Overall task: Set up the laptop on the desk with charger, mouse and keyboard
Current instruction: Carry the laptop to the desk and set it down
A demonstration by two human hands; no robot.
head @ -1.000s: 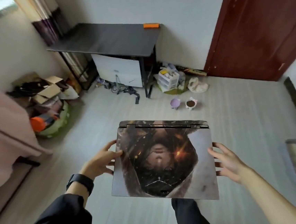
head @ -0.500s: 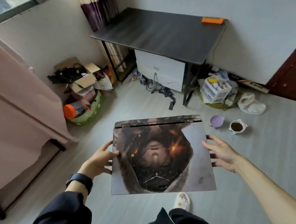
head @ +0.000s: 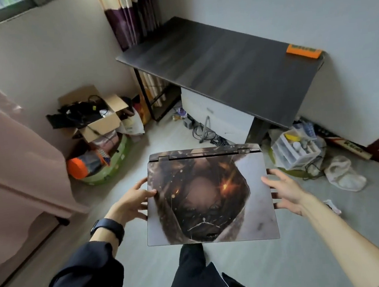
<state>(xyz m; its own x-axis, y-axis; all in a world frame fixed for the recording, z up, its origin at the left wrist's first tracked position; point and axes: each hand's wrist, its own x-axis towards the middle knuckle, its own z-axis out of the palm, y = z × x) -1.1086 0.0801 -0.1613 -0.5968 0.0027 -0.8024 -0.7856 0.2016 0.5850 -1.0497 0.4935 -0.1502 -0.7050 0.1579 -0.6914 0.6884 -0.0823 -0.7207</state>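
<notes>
We cannot see the underside of the closed laptop [head: 208,197], and the fingers of the left hand [head: 132,201] and right hand [head: 285,190] vanish beneath its edges. The desk [head: 223,70] hides its rear legs. The cardboard box [head: 93,116] holds a dark tangle, perhaps cables, too blurred to sort. The window is cut off at the top-left edge.

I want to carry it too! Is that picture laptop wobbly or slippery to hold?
Probably stiff: the closed laptop stays flat held only at its side edges by the left hand and right hand. Its smooth lid looks slippery. Likely fragile if dropped on the floor.
</notes>
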